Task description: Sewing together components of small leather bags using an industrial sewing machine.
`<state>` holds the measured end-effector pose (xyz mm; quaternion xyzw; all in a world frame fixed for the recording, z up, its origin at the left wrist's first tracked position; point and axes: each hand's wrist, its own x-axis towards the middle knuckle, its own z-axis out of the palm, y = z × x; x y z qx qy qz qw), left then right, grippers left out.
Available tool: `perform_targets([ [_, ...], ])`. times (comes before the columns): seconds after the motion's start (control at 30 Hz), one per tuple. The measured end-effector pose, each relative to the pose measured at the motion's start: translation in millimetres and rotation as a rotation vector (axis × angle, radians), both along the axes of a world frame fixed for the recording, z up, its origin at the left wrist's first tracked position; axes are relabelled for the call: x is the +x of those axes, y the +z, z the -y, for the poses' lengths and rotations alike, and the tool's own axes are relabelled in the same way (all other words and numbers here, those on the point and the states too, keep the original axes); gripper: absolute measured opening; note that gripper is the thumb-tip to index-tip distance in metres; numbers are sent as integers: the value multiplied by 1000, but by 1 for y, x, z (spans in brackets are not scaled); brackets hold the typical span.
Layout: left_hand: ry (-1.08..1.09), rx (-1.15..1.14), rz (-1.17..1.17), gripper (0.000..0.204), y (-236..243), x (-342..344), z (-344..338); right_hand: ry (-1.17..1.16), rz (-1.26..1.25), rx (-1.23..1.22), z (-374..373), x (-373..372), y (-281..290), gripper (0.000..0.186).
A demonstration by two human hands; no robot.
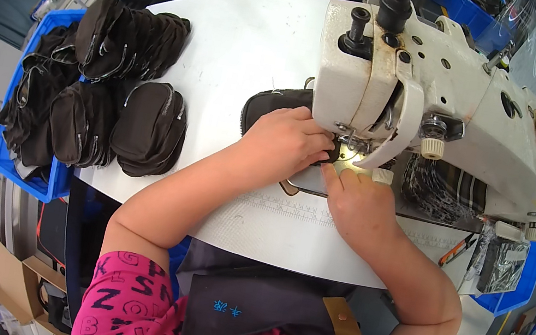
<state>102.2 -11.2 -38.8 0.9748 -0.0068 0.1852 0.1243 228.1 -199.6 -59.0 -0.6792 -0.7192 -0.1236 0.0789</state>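
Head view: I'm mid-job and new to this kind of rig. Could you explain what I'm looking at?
There is no robot here. A wide fisheye camera on a person's head looks down, so straight edges bend near the rim. The bare left hand rests on a dark pouch beside a white sewing machine. The right hand has its fingertips close to the needle area; whether either hand grips the pouch is unclear. On the white table, more dark pouches are gathered at the left, next to a filled blue bin.
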Motion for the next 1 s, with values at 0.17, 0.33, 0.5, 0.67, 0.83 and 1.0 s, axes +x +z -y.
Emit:
perform_targets([
  [0.17, -9, -199, -46, 15, 2, -2, -7, 9, -29, -11, 0, 0, 2, 41],
  [0.33, -39, -88, -56, 15, 5, -1, -8, 21, -53, -17, 1, 0, 1, 43],
  [0.5, -38, -43, -51, 15, 4, 0, -9, 14, -46, -30, 1, 0, 3, 43],
  [0.67, -27, -94, -27, 13, -4, 0, -10, 10, -51, -47, 0, -2, 4, 43],
  [0.83, 19, -151, -43, 13, -5, 1, -7, 12, -54, -56, 0, -1, 5, 43],
  [1.0, 29, -130, 19, 13, -5, 1, -7, 23, -84, -43, -1, 0, 1, 46],
])
